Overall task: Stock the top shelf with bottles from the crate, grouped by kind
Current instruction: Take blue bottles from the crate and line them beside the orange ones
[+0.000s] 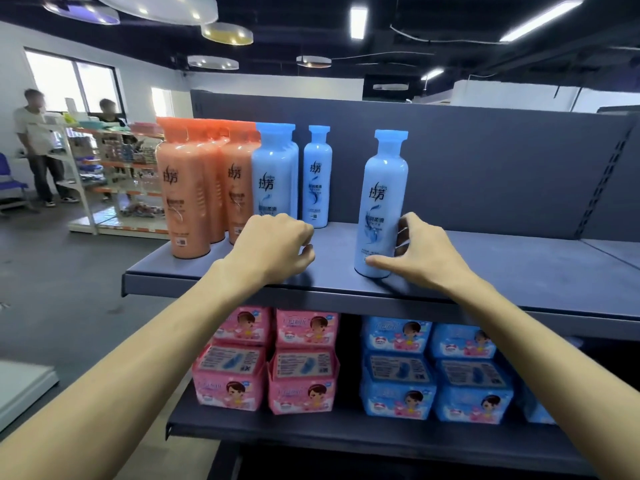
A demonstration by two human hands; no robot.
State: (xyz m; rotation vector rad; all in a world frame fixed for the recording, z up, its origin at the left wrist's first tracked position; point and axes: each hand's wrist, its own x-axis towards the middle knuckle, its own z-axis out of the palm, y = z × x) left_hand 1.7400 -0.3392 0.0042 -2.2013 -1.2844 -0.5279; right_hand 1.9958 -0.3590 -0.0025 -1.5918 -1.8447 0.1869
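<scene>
Blue bottle (381, 202): tall, pale blue plastic, flared flat cap, dark brush-style lettering over a swirl label; upright near the front edge of the top shelf (519, 271), right of centre.
Right hand (412, 251): wrapped around the lower right side of that bottle, thumb across the near base, fingers curled behind; holding it while the base rests on the shelf.
Left hand (277, 244): loosely curled, fingers bent under, nothing in it; hovering over the shelf front, just left of the held bottle and apart from it.
Blue group (277, 168): same kind, upright further back and left; one stands slightly apart to its right, against the back panel (502, 161).
Orange bottles (187, 188): same shape in orange, clustered at the far left end, touching one another, reaching the shelf's left edge.
Open room: bare shelf between the held bottle and the blue group; wide bare stretch to the right as far as the upright.
Below: lower shelf (311, 434) stocked with pink packs (266, 362) left, blue packs (436, 372) right.
</scene>
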